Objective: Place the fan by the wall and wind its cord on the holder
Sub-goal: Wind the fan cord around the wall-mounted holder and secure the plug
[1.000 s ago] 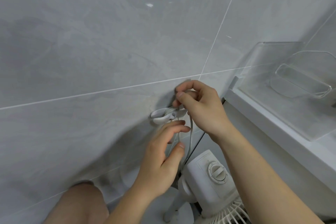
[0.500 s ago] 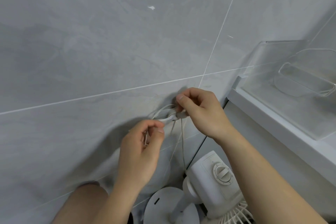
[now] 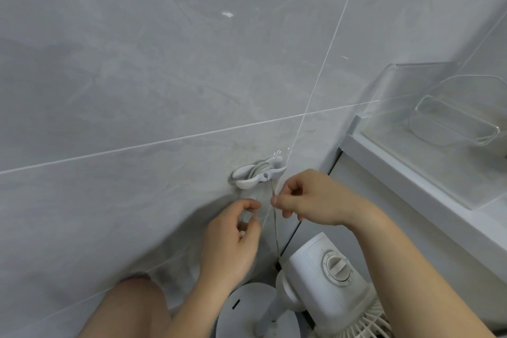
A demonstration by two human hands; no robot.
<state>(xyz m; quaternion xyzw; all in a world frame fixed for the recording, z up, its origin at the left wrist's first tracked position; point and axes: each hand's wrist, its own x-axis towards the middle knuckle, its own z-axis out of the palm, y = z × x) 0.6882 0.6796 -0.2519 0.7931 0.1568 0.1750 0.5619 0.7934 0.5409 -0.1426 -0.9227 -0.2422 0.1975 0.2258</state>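
Observation:
A white fan (image 3: 326, 280) stands at the foot of the grey tiled wall, its round base (image 3: 247, 313) and speed knob in view at the bottom. A white cord holder (image 3: 256, 174) is stuck on the wall above it, with a few turns of cord wound between its two wings. The thin white cord (image 3: 275, 225) runs down from the holder to the fan. My right hand (image 3: 310, 199) pinches the cord just below the holder. My left hand (image 3: 233, 239) hovers lower left, fingers curled around a blurred loop of cord.
A white ledge (image 3: 411, 173) runs along the right, bearing a clear plastic tray (image 3: 428, 129) and a clear container (image 3: 452, 123). A bare knee (image 3: 131, 307) shows at the bottom left, close to the wall.
Both hands have dropped below the holder, which now shows uncovered with cord wound on it. My right hand slid down the cord; my left hand moved right and down.

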